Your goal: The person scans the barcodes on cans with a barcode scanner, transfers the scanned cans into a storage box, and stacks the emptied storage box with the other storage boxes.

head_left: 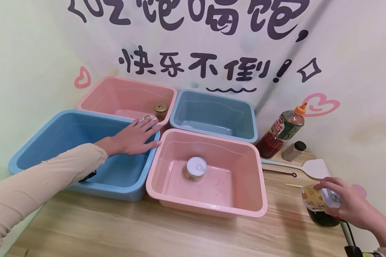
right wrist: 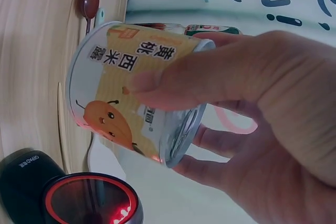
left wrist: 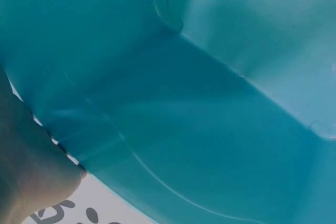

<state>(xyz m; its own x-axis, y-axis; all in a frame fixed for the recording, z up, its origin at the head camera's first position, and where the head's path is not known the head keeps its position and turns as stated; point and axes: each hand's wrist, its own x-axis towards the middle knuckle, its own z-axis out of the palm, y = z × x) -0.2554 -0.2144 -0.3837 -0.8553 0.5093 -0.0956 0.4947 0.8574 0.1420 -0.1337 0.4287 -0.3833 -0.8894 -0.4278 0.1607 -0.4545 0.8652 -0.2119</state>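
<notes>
My right hand [head_left: 350,203] holds a can [right wrist: 126,93] with a yellow label printed with Chinese characters and an orange cartoon fruit. Thumb and fingers wrap its sides, near the pull-tab end. Below the can, a black device with a red-lit ring [right wrist: 92,177] faces up. My left hand [head_left: 135,137] lies with fingers extended over the right rim of the front blue bin [head_left: 83,117]. Its fingertips are by a can [head_left: 150,117] in the back pink bin [head_left: 115,80]; whether they touch it is unclear. A gold-topped can [head_left: 161,109] stands beside that one.
A white-topped can [head_left: 196,167] stands in the front pink bin [head_left: 209,208]. Behind it sits a smaller blue bin [head_left: 215,134]. To the right are a red sauce bottle [head_left: 278,134], a black-lidded jar [head_left: 294,151] and a white spatula [head_left: 315,167]. A wall with lettering rises behind.
</notes>
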